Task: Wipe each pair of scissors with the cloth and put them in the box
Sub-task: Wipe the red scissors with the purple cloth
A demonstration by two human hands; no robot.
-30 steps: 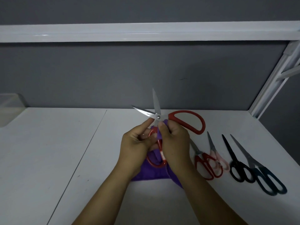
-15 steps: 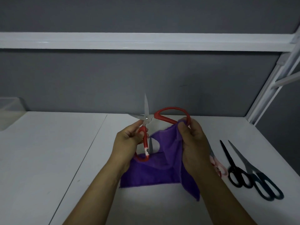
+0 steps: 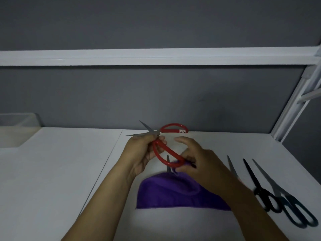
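Dim, underexposed, cool grey cast. Brightest is the rail [image 3: 156,56] above both hands, with a faint glare streak on its left part. The white table [image 3: 52,171] reads grey, with soft shadows only. The right hand [image 3: 199,164] is motion-blurred, and the cloth [image 3: 173,193] it pinches shows no weave. The red scissors [image 3: 166,153] in the left hand [image 3: 140,153] are sharper. The black scissors [image 3: 260,188] to the right are smeared. The box [image 3: 15,129] far left is hazy. Wide-angle distortion: the rail bows and the post [image 3: 295,105] leans.

Open table [image 3: 52,180] left up to box [image 3: 17,131]; right: scissors row [image 3: 260,191], seemingly overlapping.
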